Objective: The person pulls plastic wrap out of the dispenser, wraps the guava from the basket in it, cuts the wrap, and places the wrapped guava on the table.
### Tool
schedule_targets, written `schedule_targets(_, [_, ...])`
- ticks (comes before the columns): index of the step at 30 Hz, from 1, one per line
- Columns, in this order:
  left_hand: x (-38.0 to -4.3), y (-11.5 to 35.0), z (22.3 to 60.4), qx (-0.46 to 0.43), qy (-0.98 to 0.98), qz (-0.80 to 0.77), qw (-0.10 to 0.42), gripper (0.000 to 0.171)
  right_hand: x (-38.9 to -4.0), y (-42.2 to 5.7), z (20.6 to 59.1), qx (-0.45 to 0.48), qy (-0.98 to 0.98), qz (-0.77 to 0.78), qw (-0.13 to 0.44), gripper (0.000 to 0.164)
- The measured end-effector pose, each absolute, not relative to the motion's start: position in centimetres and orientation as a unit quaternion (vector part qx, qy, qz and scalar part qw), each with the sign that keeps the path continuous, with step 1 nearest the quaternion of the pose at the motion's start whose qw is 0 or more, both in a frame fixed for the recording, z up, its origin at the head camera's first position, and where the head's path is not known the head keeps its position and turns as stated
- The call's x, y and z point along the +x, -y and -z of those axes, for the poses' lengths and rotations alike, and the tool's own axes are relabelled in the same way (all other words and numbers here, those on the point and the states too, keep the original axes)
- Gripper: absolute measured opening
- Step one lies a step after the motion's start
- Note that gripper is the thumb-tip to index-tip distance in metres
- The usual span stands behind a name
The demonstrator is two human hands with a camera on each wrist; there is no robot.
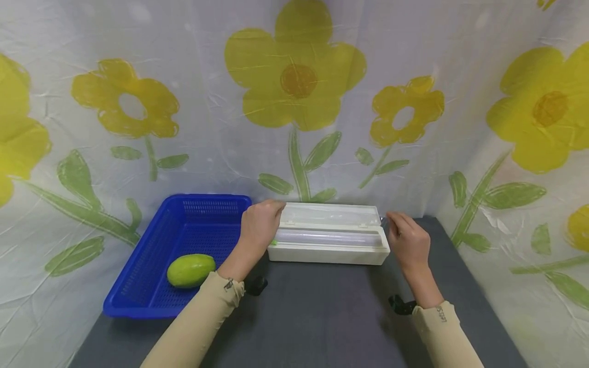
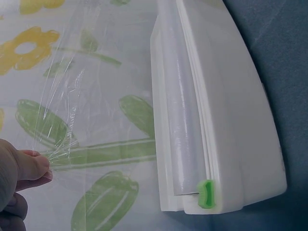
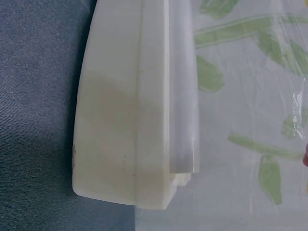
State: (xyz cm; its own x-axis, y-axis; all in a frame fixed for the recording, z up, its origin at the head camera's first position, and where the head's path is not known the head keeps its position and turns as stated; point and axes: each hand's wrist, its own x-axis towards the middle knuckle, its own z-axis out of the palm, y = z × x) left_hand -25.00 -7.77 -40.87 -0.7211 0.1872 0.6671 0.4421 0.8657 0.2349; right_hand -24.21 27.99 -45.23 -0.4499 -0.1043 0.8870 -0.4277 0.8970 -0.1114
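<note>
A white cling film dispenser [image 1: 329, 255] sits on the table with its lid raised, the film roll [image 1: 329, 238] lying inside. My left hand [image 1: 261, 225] pinches one corner of the cling film [image 2: 65, 125] between thumb and fingertips, above the dispenser's left end. Creases run from that corner across the clear sheet. At the right end, my right hand [image 1: 408, 239] pinches the other corner, the fingers curled in. Only a fingertip [image 3: 305, 158] of it shows in the right wrist view. A green slide cutter [image 2: 206, 194] sits at the dispenser's left end.
Left of the dispenser stands a blue plastic basket [image 1: 133, 305] with a green oblong fruit or gourd [image 1: 190, 271] in it. A dark grey cloth [image 1: 317, 317] covers the table. Behind hangs a flower-printed curtain [image 1: 207, 153].
</note>
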Motion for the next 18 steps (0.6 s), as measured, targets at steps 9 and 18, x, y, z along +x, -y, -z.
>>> schedule_targets(9, [-25.2,7.8,40.3,-0.18,0.905,0.191,0.335,0.011,-24.2,-28.0,44.7,0.154,0.84,-0.16,0.495,0.009])
schedule_targets(18, [-24.9,7.9,39.5,-0.189,0.903,0.185,0.339,0.011,-24.2,-28.2,44.1,0.153,0.841,-0.162,0.493,0.011])
